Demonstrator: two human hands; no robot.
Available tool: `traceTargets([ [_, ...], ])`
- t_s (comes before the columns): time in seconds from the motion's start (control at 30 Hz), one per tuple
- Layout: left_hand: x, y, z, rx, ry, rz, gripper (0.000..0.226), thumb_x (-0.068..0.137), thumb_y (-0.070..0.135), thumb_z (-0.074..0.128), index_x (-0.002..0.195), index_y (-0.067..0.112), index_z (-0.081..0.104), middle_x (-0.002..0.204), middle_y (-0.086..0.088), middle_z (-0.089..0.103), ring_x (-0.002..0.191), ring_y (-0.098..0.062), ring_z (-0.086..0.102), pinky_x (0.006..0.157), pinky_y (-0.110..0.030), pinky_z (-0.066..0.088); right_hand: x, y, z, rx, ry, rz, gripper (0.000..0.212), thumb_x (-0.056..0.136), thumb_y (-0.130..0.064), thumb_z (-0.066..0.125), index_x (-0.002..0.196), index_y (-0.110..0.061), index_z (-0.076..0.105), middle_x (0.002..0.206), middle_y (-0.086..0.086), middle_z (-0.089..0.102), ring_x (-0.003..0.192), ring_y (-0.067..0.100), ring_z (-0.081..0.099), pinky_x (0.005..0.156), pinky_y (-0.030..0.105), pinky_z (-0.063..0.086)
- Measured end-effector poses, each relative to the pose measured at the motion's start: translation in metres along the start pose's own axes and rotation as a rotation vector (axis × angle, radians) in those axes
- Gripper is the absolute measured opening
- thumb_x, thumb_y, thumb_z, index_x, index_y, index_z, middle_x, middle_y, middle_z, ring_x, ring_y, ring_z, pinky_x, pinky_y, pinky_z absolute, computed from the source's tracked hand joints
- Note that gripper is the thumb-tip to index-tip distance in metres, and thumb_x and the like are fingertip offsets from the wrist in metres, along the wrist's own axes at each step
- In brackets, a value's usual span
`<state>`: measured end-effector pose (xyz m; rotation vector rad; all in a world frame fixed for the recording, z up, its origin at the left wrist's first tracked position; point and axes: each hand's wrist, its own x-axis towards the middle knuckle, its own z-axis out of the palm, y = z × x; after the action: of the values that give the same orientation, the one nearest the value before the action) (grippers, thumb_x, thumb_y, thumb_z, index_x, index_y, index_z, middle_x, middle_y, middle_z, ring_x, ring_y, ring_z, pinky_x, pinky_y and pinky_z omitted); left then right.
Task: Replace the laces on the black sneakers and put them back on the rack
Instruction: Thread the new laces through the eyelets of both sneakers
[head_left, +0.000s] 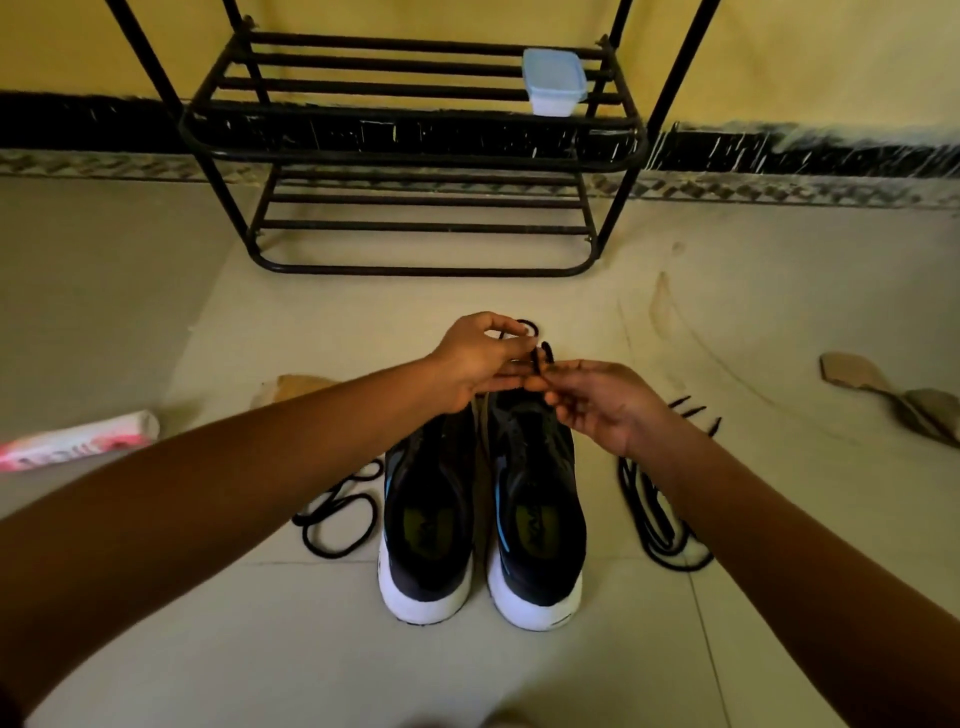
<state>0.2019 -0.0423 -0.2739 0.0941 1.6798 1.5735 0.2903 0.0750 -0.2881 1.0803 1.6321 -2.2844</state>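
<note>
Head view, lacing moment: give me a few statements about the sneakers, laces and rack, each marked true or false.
1. The left sneaker and right sneaker stand on the floor, off the rack. True.
2. The left hand lies idle on the floor. False: it and the right hand pinch a black lace above the toes.
3. A plastic container sits on the rack's upper shelf. True.
4. Shoes fill the lower shelf. False: none show there.
5. A loose lace lies left of the sneakers, a lace bundle right of them. True.
</note>
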Motion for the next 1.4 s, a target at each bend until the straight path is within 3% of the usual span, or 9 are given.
traceTargets([
  [0.13,0.006,-0.017,-0.004,0.193,0.101,0.099,0.014,0.086,0.001,0.062,0.079,0.012,0.059,0.076,-0.006,0.063,0.064,-0.015,0.063,0.060,-0.021,0.056,0.004,0.017,-0.003,0.022,0.072,0.019,0.006,0.084,-0.010,0.067,0.081,-0.013,0.063,0.063,-0.001,0.067,0.047,0.004,0.052,0.043,0.013,0.041],
  [0.27,0.010,-0.038,-0.014,0.480,0.138,0.206,0.017,0.080,-0.006,0.065,0.093,0.005,0.070,0.071,0.003,0.062,0.064,-0.007,0.059,0.068,-0.019,0.055,0.012,0.030,-0.016,0.078,0.265,-0.028,0.010,0.079,-0.008,0.073,0.078,-0.011,0.063,0.053,-0.003,0.055,0.039,0.002,0.044,0.039,0.012,0.039],
  [0.4,0.009,-0.051,-0.017,0.702,0.170,0.265,0.020,0.072,0.001,0.073,0.085,0.015,0.070,0.070,0.010,0.060,0.063,0.002,0.053,0.057,0.001,0.038,0.015,0.046,-0.017,0.011,0.363,-0.073,0.025,0.079,-0.006,0.074,0.078,-0.015,0.050,0.061,0.004,0.054,0.048,0.009,0.050,0.043,0.017,0.042],
  [0.5,0.011,-0.056,-0.017,0.732,0.185,0.289,0.020,0.073,-0.001,0.072,0.079,0.018,0.067,0.070,0.010,0.060,0.062,0.002,0.053,0.057,0.001,0.037,0.015,0.056,-0.011,-0.033,0.350,-0.095,0.028,0.084,-0.002,0.067,0.076,-0.016,0.044,0.063,0.007,0.052,0.046,0.008,0.051,0.040,0.016,0.041],
  [0.73,0.016,-0.062,-0.020,0.773,0.154,0.362,0.025,0.073,-0.006,0.068,0.075,0.019,0.061,0.076,-0.002,0.065,0.056,-0.001,0.054,0.055,-0.002,0.040,0.016,0.060,-0.010,-0.152,0.282,-0.138,0.015,0.089,-0.001,0.059,0.082,-0.012,0.067,0.062,0.002,0.056,0.053,0.009,0.048,0.044,0.012,0.041],
  [0.87,0.021,-0.063,-0.021,0.766,0.136,0.364,0.024,0.072,-0.005,0.069,0.077,0.018,0.062,0.079,-0.002,0.066,0.056,-0.001,0.055,0.055,-0.003,0.042,0.018,0.063,-0.009,-0.364,0.252,-0.204,0.008,0.086,-0.012,0.067,0.085,-0.017,0.073,0.079,0.006,0.069,0.075,0.018,0.064,0.070,0.029,0.052],
  [0.93,0.022,-0.063,-0.021,0.768,0.116,0.345,0.024,0.072,-0.004,0.069,0.079,0.017,0.062,0.078,0.001,0.064,0.056,0.000,0.054,0.055,-0.002,0.041,0.018,0.063,-0.009,-0.515,0.235,-0.280,0.003,0.082,-0.019,0.072,0.083,-0.020,0.075,0.083,0.002,0.072,0.080,0.015,0.067,0.078,0.028,0.054],
  [1.1,0.022,-0.062,-0.021,0.748,0.105,0.319,0.022,0.073,-0.003,0.072,0.083,0.015,0.062,0.077,0.004,0.060,0.057,0.001,0.052,0.055,-0.002,0.041,0.019,0.059,-0.008,-0.776,0.177,-0.332,0.018,0.075,-0.034,0.077,0.086,-0.020,0.072,0.065,-0.010,0.061,0.059,0.001,0.055,0.052,0.006,0.039],
  [1.4,0.019,-0.062,-0.012,0.828,0.047,0.440,0.028,0.070,-0.005,0.064,0.078,0.021,0.057,0.079,0.004,0.060,0.060,-0.006,0.052,0.063,-0.022,0.046,0.025,0.058,-0.005,-0.870,0.147,-0.337,0.016,0.077,-0.027,0.076,0.088,-0.016,0.074,0.071,-0.004,0.064,0.061,0.003,0.055,0.052,0.007,0.038],
])
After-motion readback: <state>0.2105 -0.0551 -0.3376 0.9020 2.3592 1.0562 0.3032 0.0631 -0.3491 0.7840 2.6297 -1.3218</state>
